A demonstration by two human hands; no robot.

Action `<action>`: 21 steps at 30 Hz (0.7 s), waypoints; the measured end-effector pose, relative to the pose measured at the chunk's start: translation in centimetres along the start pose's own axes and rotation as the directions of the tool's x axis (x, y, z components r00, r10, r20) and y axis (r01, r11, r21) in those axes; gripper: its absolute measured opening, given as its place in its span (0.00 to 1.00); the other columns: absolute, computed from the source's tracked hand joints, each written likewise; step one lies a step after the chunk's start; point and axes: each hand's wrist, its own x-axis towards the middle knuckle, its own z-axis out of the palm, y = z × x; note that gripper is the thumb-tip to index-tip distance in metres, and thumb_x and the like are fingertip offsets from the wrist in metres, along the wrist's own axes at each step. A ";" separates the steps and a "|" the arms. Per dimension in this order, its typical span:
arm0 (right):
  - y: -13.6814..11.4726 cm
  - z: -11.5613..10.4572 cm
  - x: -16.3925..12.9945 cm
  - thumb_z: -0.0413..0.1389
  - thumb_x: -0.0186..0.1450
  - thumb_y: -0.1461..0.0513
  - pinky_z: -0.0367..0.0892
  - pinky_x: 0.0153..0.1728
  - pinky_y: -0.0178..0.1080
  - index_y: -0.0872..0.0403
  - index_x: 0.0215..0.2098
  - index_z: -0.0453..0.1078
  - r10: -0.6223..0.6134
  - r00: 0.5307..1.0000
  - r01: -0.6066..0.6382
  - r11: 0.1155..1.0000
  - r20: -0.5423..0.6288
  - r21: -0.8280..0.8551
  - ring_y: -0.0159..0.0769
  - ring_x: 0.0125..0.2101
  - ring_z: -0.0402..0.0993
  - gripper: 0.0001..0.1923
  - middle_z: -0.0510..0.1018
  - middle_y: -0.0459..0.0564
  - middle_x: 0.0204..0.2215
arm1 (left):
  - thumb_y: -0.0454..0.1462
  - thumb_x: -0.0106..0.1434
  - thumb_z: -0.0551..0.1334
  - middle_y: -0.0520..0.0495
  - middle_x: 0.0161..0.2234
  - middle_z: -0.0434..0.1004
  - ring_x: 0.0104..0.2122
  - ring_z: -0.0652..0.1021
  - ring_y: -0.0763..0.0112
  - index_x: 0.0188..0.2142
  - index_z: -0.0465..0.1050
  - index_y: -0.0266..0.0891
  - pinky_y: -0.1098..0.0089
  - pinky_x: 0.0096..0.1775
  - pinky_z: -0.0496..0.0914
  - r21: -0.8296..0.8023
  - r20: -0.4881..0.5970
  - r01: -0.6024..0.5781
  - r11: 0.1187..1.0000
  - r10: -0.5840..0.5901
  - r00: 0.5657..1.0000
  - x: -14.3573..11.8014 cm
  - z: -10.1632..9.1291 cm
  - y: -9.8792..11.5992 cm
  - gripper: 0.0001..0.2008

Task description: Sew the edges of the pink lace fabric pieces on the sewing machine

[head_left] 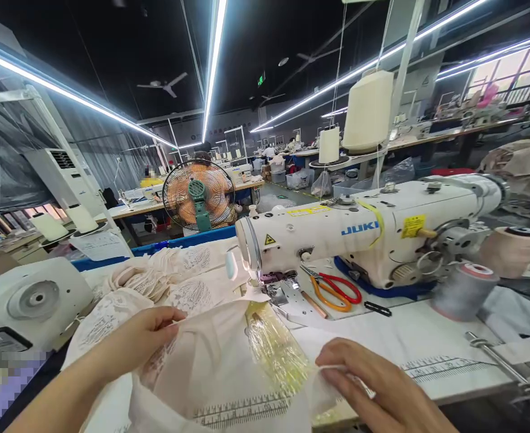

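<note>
A sheer cream fabric piece (202, 349) is stretched between my two hands in front of a white JUKI sewing machine (310, 231). My left hand (150, 334) pinches its upper left edge between thumb and fingers. On the right, my right hand (364, 382) is closed on the fabric's other side, near the table's front. The fabric's far edge reaches the needle area, where the machine head hides the details. Beneath and beside it lies a yellow, shiny taped patch (278, 349) on the table. A printed ruler scale (242, 412) shows close to the fabric's lower edge.
Red-and-orange-handled scissors (337, 291) lie beside the needle plate. Cream lace pieces (193, 288) are heaped at the left. A grey thread cone (466, 291) stands at the right. Behind the table is a round fan (197, 195); another white machine (30, 300) sits far left.
</note>
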 end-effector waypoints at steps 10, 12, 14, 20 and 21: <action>5.3 5.3 5.9 0.54 0.60 0.72 0.68 0.40 0.43 0.55 0.38 0.72 0.214 0.976 -0.173 0.867 0.035 -0.467 0.44 0.40 0.73 0.11 0.77 0.54 0.39 | 0.28 0.58 0.54 0.33 0.42 0.74 0.43 0.76 0.45 0.37 0.71 0.34 0.54 0.41 0.68 0.720 -0.095 0.140 0.680 -0.104 0.990 8.1 1.2 0.4 0.10; 5.2 6.4 6.0 0.55 0.59 0.73 0.67 0.40 0.46 0.55 0.35 0.72 0.165 0.985 -0.162 0.800 -0.048 -0.578 0.47 0.39 0.72 0.10 0.75 0.55 0.39 | 0.29 0.59 0.55 0.34 0.44 0.73 0.41 0.77 0.49 0.39 0.71 0.34 0.57 0.40 0.69 0.692 -0.080 0.068 0.718 -0.017 0.997 9.5 3.4 2.7 0.10; 5.4 7.9 5.3 0.57 0.58 0.71 0.68 0.34 0.41 0.53 0.31 0.71 0.056 0.994 -0.105 0.728 -0.093 -0.677 0.43 0.33 0.72 0.07 0.75 0.51 0.33 | 0.30 0.61 0.55 0.39 0.43 0.74 0.40 0.78 0.56 0.40 0.71 0.37 0.62 0.40 0.70 0.636 -0.028 -0.042 0.770 0.078 0.997 11.2 6.0 4.8 0.10; 10.3 14.7 3.0 0.62 0.53 0.44 0.71 0.34 0.40 0.57 0.42 0.71 -0.414 0.906 0.204 0.610 -0.089 -0.765 0.48 0.39 0.76 0.29 0.79 0.60 0.40 | 0.37 0.67 0.53 0.33 0.44 0.74 0.44 0.76 0.49 0.43 0.71 0.32 0.57 0.44 0.69 0.472 -0.084 -0.158 0.867 0.223 0.971 17.8 11.4 5.1 0.13; 10.8 15.1 3.1 0.60 0.55 0.43 0.72 0.37 0.40 0.58 0.43 0.70 -0.460 0.885 0.248 0.594 -0.070 -0.765 0.49 0.41 0.75 0.29 0.78 0.62 0.42 | 0.37 0.68 0.51 0.31 0.42 0.74 0.44 0.76 0.47 0.43 0.71 0.31 0.55 0.43 0.69 0.446 -0.107 -0.149 0.883 0.217 0.970 18.9 11.6 4.7 0.14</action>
